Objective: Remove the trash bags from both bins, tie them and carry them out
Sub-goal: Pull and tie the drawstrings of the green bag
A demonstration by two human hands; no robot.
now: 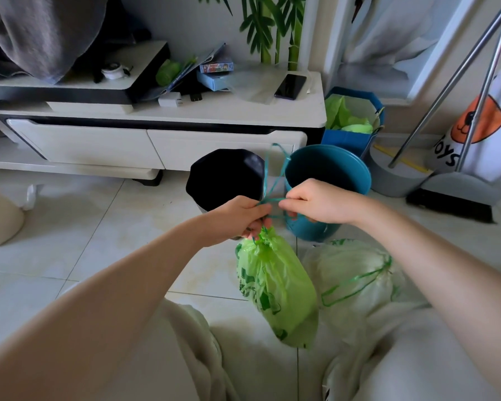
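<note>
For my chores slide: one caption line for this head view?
Both hands tie the drawstring of a green trash bag before two emptied bins.

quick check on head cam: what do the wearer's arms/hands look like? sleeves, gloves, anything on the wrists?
Both forearms are bare up to the frame edge, with no sleeves in view. The left hand and right hand are ungloved. No watch, band or ring shows on either wrist or on the visible fingers. No markings or cables. The only clothing visible is pale, cream-coloured fabric over the legs at the bottom.

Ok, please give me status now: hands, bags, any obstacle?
Left hand pinches green bag neck; right hand pulls drawstring. Second bag on floor, closed. Nothing blocking.
</note>
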